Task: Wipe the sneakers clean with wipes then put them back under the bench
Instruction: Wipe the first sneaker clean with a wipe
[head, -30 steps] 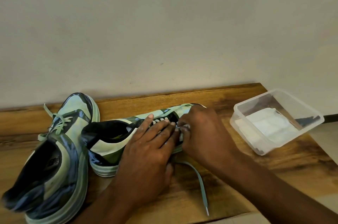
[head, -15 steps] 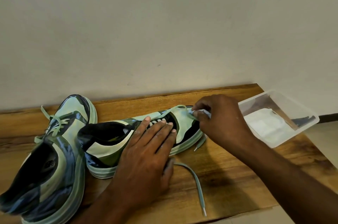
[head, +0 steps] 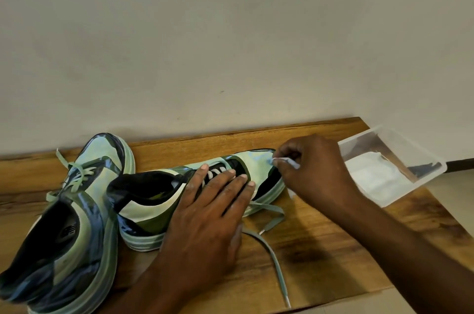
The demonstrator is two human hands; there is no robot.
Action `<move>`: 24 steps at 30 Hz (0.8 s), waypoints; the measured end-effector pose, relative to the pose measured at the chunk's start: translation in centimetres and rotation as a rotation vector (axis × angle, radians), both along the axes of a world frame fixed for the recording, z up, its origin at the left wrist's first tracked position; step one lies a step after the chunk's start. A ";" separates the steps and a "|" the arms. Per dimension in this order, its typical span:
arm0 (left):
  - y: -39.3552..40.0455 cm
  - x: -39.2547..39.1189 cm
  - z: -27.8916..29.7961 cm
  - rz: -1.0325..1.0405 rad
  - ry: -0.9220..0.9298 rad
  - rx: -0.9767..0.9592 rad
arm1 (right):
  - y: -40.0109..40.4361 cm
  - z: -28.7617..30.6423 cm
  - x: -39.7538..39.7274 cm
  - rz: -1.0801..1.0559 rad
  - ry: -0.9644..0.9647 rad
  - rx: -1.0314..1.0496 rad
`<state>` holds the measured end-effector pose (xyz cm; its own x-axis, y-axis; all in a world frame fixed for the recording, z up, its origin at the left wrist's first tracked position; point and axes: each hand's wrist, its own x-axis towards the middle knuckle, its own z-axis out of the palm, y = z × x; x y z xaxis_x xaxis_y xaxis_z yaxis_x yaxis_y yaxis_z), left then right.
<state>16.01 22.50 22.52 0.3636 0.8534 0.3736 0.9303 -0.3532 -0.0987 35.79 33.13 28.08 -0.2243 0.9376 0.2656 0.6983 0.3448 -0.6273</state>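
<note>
Wiping the toe of the green sneaker (head: 256, 167) on the wooden bench (head: 333, 249)

My left hand (head: 205, 224) presses flat on its laces; my right hand (head: 315, 167) pinches a crumpled white wipe (head: 284, 160), now farther toward the toe than before. The second sneaker (head: 77, 211) lies left.

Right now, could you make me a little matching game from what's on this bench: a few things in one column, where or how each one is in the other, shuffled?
Things:
1. left hand
2. right hand
3. clear tub
4. second sneaker

States:
A. at the bench's right end, white wipes inside
B. pinches a small wipe at the toe
C. lies at the far left, untouched
D. rests flat on the laces

Pairs: 1-D, 2-B, 3-A, 4-C
</note>
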 end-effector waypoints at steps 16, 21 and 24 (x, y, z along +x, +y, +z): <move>0.0 -0.3 -0.7 -0.093 -0.060 0.138 | -0.9 -1.2 -4.0 0.131 -0.207 0.088; 0.0 -0.2 -0.6 -0.092 -0.067 0.133 | 0.9 -0.1 -3.0 0.063 -0.232 0.045; -0.1 -0.3 -1.0 -0.090 -0.080 0.128 | 1.6 -0.1 -2.4 -0.060 -0.190 0.092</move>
